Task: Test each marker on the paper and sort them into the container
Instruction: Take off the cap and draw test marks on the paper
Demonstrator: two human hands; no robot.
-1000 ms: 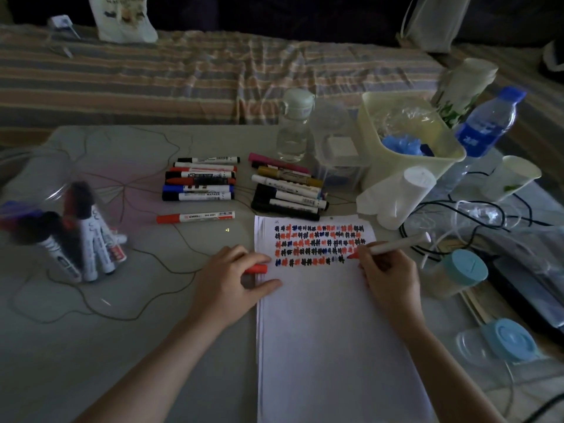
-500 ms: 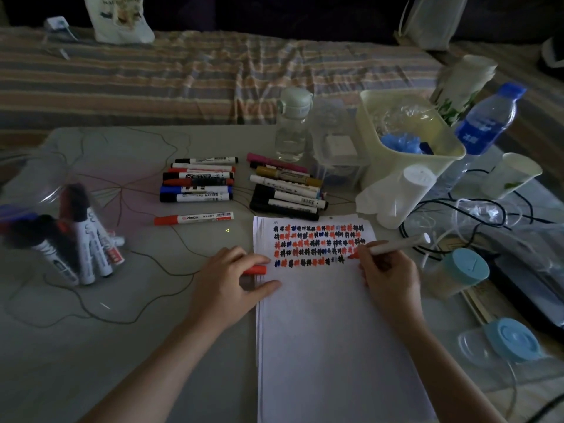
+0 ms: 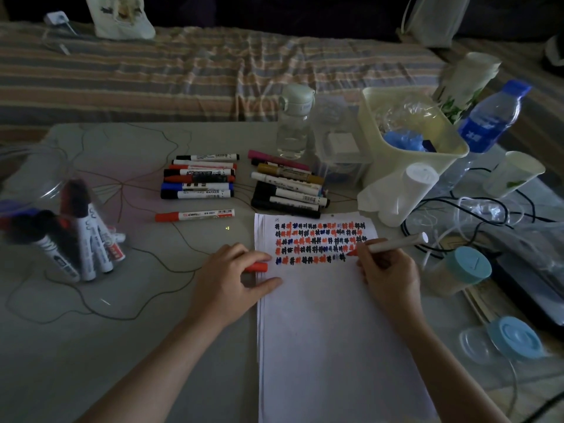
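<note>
— Where does the one view sit?
— On the person's head, above the near edge of the worktop [image 3: 91, 346], facing forward and down.
— How near?
— Close: both forearms enter from the bottom edge, and the paper [image 3: 329, 346] fills the lower middle.
— And farther off?
— The wide angle reaches a striped bed [image 3: 183, 71] across the top.

The grey surface [image 3: 91, 346] has a paper stack [image 3: 329, 346], two bunches of markers [image 3: 198, 180] [image 3: 288, 187], one loose red marker [image 3: 195, 215], a clear container [image 3: 45, 190], bottles [image 3: 294, 123] and a cream bin [image 3: 406, 166] on it.
</note>
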